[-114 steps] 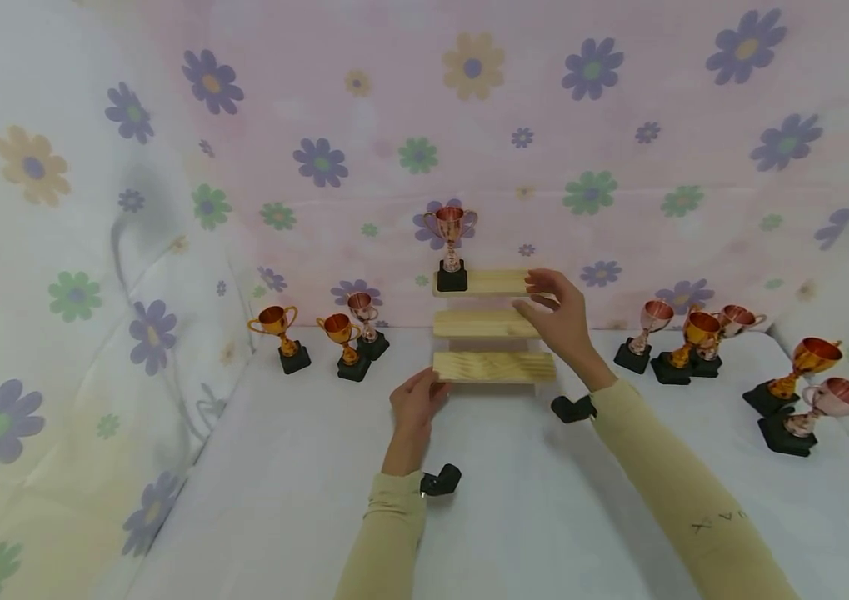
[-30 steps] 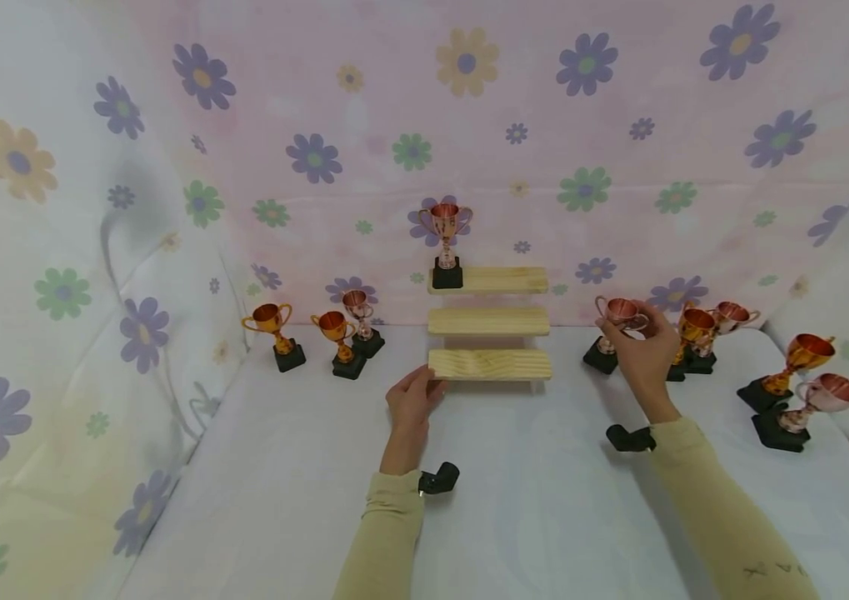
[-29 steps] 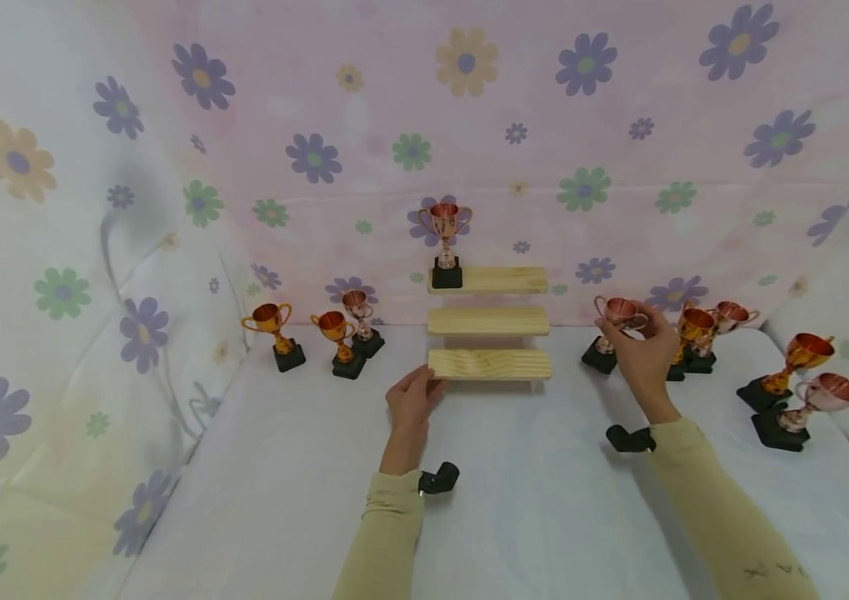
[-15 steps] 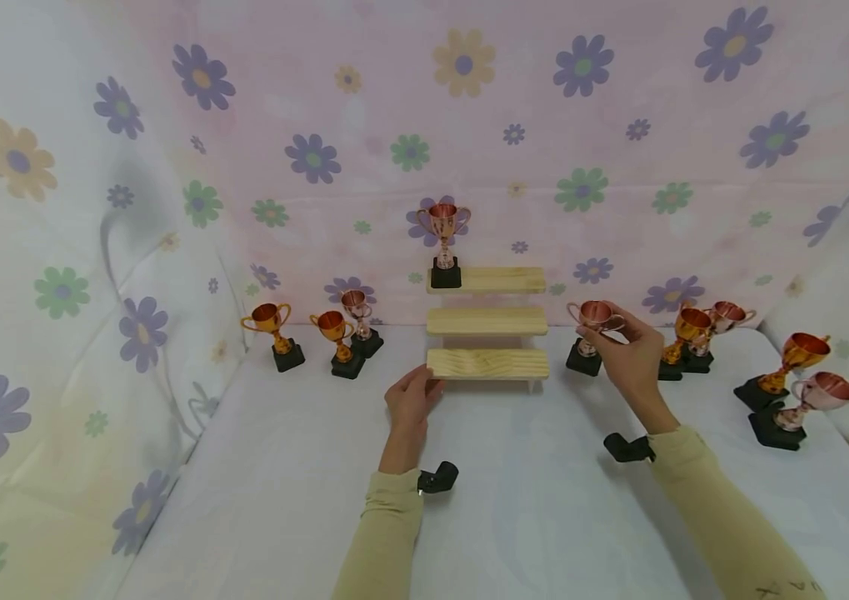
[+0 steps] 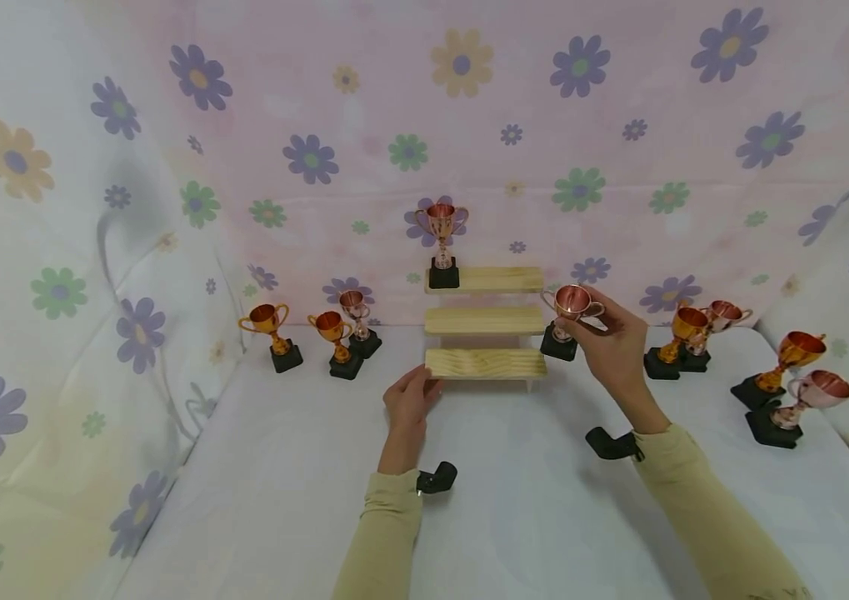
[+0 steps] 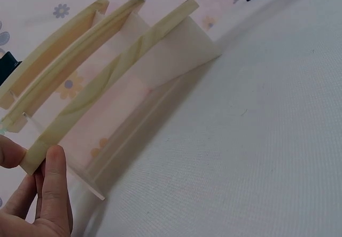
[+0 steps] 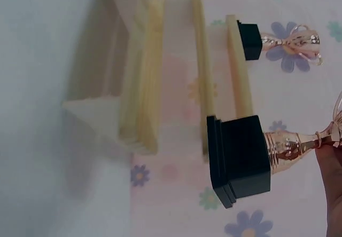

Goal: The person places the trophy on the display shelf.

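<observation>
In the head view my right hand (image 5: 615, 346) grips a rose-gold trophy cup (image 5: 572, 300) by its cup and stem. Its black base (image 7: 240, 157) hangs beside the right end of the three-tier wooden stand (image 5: 484, 363), clear of the table. The thumb and fingers of my left hand (image 5: 407, 404) pinch the left end of the stand's bottom board, as the left wrist view shows at the board's end (image 6: 40, 154). Another rose-gold trophy (image 5: 443, 242) stands upright at the left end of the top board.
Left of the stand are two gold trophies (image 5: 267, 325) and a rose-gold one (image 5: 355, 312) on the white table (image 5: 304, 492). To the right stand several more, including a gold trophy (image 5: 686, 329) and a rose-gold trophy (image 5: 817, 396). A flowered cloth (image 5: 364, 100) hangs behind.
My right hand went from the stand to the trophy on the right, took hold of it, then lifted it and brought it left to the stand. My left hand stayed at the bottom board.
</observation>
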The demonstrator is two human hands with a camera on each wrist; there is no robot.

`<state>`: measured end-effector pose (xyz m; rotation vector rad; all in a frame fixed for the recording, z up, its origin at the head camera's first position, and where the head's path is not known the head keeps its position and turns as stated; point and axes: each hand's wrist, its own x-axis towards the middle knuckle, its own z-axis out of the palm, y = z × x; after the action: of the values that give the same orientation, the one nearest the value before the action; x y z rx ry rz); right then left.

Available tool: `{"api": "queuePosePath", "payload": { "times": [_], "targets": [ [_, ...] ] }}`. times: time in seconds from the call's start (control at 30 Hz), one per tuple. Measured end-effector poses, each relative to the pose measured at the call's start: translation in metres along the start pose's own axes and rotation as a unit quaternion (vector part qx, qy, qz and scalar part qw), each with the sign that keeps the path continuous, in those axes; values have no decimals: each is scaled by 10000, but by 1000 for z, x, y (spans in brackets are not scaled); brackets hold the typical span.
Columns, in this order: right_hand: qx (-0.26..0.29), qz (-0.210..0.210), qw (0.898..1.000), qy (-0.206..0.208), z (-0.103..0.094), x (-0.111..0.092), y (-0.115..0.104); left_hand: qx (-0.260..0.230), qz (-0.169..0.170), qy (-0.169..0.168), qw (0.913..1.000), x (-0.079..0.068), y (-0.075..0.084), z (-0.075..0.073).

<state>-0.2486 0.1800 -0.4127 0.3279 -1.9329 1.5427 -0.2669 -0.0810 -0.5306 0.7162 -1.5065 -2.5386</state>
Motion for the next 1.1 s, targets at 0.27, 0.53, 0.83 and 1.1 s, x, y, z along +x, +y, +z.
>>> {"api": "queuePosePath", "payload": {
  "times": [0.27, 0.53, 0.83, 1.1],
  "targets": [
    [454, -223, 9983, -277, 23, 23, -14, 51, -18, 18, 10000, 2, 4, -2],
    [946, -297, 9928, -667, 50, 58, -7, -39, -12, 12, 10000, 1, 3, -1],
    [1096, 9, 9894, -947, 74, 105, 15, -123, 95, -46, 9999, -1, 1, -1],
    [1021, 397, 9805, -1633, 87, 125, 18, -89, 98, -70, 9999, 0, 0, -1]
  ]
}}
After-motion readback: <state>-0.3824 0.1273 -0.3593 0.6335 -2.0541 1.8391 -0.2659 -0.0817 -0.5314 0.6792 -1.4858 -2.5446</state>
